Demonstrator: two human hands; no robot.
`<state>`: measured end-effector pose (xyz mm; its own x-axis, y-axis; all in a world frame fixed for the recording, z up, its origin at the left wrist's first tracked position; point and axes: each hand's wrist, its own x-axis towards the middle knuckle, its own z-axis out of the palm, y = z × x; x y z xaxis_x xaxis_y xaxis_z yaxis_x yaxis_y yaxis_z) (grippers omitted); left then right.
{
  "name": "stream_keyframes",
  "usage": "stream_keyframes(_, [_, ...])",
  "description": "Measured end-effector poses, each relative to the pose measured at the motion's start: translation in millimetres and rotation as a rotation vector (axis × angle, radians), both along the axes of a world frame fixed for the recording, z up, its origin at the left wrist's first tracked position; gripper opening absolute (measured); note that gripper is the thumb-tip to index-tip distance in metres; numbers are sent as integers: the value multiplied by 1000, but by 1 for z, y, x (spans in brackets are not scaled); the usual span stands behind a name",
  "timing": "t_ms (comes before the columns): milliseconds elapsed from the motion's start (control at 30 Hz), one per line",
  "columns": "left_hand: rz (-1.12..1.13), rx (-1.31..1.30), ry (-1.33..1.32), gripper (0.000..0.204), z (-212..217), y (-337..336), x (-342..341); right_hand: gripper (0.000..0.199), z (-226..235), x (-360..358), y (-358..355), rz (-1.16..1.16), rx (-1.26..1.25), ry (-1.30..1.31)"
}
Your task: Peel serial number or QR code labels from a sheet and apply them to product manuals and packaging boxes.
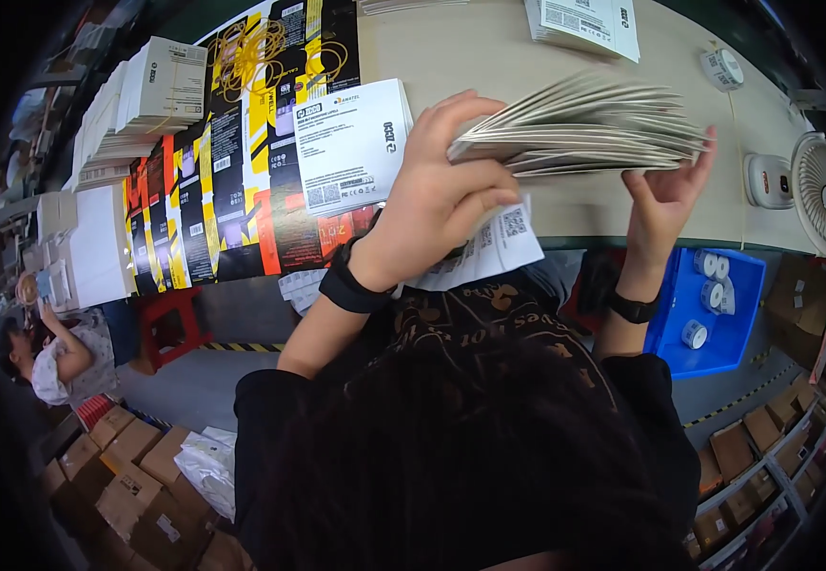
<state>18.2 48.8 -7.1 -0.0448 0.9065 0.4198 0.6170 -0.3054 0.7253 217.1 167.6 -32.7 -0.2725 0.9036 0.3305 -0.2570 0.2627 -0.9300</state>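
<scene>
Both hands hold a thick, fanned stack of thin white printed cards (584,128) above the table's near side. My left hand (442,186) is closed round the stack's left end, with the thumb toward me. My right hand (665,195) grips the right end between thumb and fingers. Some card edges are blurred and spread apart. Beneath my left wrist lies a white sheet with printed codes (508,243) at the table's near edge, partly covered. Left of that hand, a neat pile of white printed cards (351,147) rests on dark printed sheets.
Yellow rubber bands (251,57) lie on black, yellow and red printed sheets (208,205). Banded white stacks (161,86) stand at the left. Another white pile (589,24) sits far back. A label roll (721,68), a fan (824,195) and a blue bin (717,347) are at right.
</scene>
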Motion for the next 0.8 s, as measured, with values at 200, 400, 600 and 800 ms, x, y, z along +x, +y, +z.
stream_keyframes(200, [22, -69, -136, 4, 1, -8, 7, 104, -16, -6, 0, 87, 73, -19])
stream_keyframes(400, [36, -63, -287, 7, 1, -13, 19, 103, -14, -8, -1, 289, -52, -124])
stream_keyframes(600, [61, -24, -402, 8, 3, -14, 32, 102, -8, -28, -30, 335, -197, -16])
stream_keyframes(800, [-85, -20, -405, 8, 1, -16, 8, 101, -3, -27, -31, 242, -94, -44])
